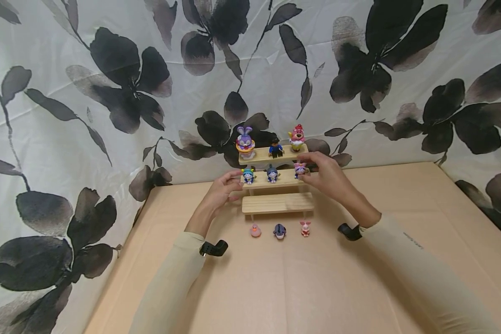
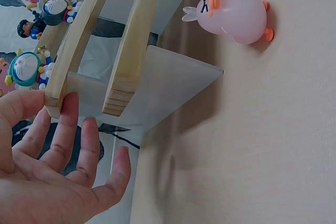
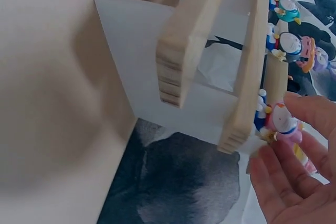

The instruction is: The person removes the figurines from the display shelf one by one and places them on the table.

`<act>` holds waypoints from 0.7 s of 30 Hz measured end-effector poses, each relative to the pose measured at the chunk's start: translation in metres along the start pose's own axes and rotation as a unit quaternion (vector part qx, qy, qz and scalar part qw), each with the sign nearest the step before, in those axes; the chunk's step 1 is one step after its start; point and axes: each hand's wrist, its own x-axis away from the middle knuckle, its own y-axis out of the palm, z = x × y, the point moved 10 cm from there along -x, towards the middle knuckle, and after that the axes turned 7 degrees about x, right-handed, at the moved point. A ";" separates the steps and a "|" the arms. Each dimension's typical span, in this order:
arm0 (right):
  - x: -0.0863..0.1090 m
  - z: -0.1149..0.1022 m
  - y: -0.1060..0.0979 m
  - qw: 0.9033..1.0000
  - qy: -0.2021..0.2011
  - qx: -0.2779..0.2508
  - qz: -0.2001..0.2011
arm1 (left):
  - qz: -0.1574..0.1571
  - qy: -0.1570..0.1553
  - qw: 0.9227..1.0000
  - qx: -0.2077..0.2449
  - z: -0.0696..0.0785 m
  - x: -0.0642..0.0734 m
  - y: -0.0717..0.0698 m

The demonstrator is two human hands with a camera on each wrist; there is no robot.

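Observation:
A three-step wooden display stand (image 1: 277, 203) with pale side panels stands near the back wall. My left hand (image 1: 221, 191) is at the left end of its middle board; in the left wrist view thumb and fingers pinch the board end (image 2: 55, 98). With thumb and fingertips, my right hand (image 1: 327, 178) holds a small pink-hooded figurine (image 3: 283, 119) at the middle board's right end. Sharing that board are a green-hooded figurine (image 1: 248, 176) on the left and a grey-hooded figurine (image 1: 272, 174) at the centre.
On the top board are a purple rabbit figurine (image 1: 245, 141), a dark-haired toy figure (image 1: 275, 149) and a pink bear figurine (image 1: 297, 138). On the table before the stand sit a pink duck (image 1: 255, 231), a blue-grey figurine (image 1: 279, 231) and a pink pig figurine (image 1: 305, 228).

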 end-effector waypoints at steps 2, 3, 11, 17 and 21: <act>0.000 0.003 0.004 1.000 0.011 -0.014 -0.006 | 0.001 -0.001 1.000 0.000 0.000 0.000 0.000; -0.001 0.004 0.005 1.000 0.016 -0.021 -0.008 | 0.001 -0.001 1.000 -0.001 0.000 0.000 0.000; -0.001 0.010 0.009 0.998 0.042 -0.041 -0.007 | -0.002 -0.003 1.000 0.002 -0.001 -0.001 0.001; 0.000 0.017 0.012 0.996 0.066 -0.054 -0.024 | -0.001 -0.003 1.000 0.001 -0.001 -0.002 0.000; 0.000 0.019 0.013 0.995 0.068 -0.059 -0.028 | 0.000 -0.001 1.000 -0.005 -0.001 -0.001 0.000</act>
